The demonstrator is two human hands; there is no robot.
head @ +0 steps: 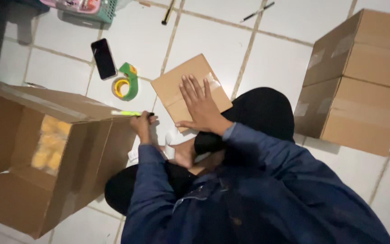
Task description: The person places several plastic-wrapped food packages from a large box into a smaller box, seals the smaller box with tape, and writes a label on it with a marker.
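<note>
My right hand (200, 105) lies flat, fingers spread, on top of a small closed cardboard box (172, 88) that rests on the white tiled floor in front of my crossed legs. My left hand (141, 125) is closed around a slim yellow-green tool (127, 113) with a black end, a marker or a cutter. It holds the tool level, next to the edge of a large open cardboard box (46, 149) on my left. Both arms are in dark blue sleeves.
The large box lies on its side with yellow items (50, 144) inside. A green tape dispenser (126, 83) and a black phone (103, 58) lie beyond it. Closed cardboard boxes (362, 81) are stacked at right. A green basket (91, 8) and a pen (258, 11) lie far off.
</note>
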